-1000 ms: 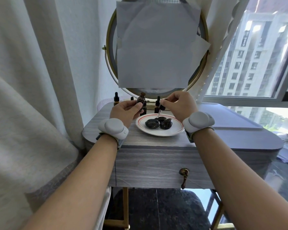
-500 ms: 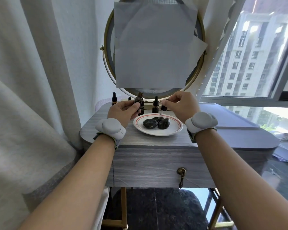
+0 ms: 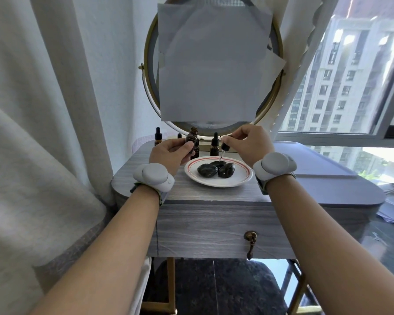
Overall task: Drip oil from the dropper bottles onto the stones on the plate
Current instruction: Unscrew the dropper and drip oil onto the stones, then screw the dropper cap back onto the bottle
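Observation:
Three dark glossy stones (image 3: 216, 169) lie together on a white plate (image 3: 241, 178) with a red ring near its rim, on the grey wooden vanity. My left hand (image 3: 170, 153) grips an uncapped brown dropper bottle (image 3: 192, 139), held upright to the left of the plate. My right hand (image 3: 248, 142) pinches the black bulb of the dropper (image 3: 224, 148); its glass tip points down over the back stone. Capped dropper bottles stand behind the plate, one (image 3: 214, 147) in the middle and one (image 3: 158, 136) at the far left.
A round gold-framed mirror (image 3: 274, 92), covered with paper sheets, stands at the back of the vanity (image 3: 209, 196). A white curtain (image 3: 43, 110) hangs close on the left. A window is at the right, and a drawer pull (image 3: 250, 243) hangs on the vanity's front.
The dropper has stayed over the back stone with little hand movement. The view has shifted slightly, so the plate and hands sit a little higher and more central.

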